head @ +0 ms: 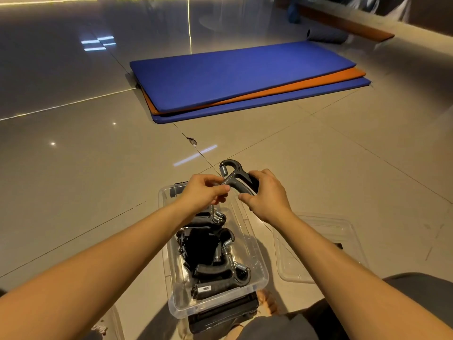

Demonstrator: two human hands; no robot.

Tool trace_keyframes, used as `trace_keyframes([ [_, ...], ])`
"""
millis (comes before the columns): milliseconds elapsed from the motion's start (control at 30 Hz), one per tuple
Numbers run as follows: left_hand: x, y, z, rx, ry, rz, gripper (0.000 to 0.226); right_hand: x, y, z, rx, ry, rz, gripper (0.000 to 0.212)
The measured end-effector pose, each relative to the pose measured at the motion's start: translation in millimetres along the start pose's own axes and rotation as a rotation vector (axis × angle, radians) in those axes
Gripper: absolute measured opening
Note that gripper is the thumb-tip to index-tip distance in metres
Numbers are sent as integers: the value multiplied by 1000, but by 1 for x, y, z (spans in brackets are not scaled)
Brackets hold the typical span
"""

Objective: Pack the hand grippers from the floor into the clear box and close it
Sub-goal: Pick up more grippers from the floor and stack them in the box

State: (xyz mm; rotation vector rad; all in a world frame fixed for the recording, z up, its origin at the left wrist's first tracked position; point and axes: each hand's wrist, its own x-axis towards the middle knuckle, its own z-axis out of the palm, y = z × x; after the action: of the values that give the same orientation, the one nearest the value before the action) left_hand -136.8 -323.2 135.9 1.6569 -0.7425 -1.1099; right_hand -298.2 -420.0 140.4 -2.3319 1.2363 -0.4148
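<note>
Black hand gripper [239, 179], hooked head, silver spring: over clear box's far end | right hand [267, 195] wraps its handle; left hand [203, 192] pinches beside spring | clear box [220, 304] open, packed grippers [215, 253] inside | lid [316, 251] flat at right | bare floor [85, 192] left.

The clear box [186, 303] is open at the top, so the way in from above is free. Packed grippers [210, 263] fill its near and middle parts. The far end shows more bare bottom, but the left hand [203, 192] and right hand [267, 196] hold a hand gripper [236, 176] right over it. The lid [318, 241] lies flat on the floor [73, 192] just right of the box. Bare tile runs left and ahead to the stacked mats [232, 79].
</note>
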Motion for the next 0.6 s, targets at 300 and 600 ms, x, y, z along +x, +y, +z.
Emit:
trace_keyframes([
  [300,3,14,-31,124,-69,105,15,3,-13,-14,392,-60,173,64],
  [600,5,28,-35,99,-158,138,21,7,-14,-26,830,-222,381,15],
])
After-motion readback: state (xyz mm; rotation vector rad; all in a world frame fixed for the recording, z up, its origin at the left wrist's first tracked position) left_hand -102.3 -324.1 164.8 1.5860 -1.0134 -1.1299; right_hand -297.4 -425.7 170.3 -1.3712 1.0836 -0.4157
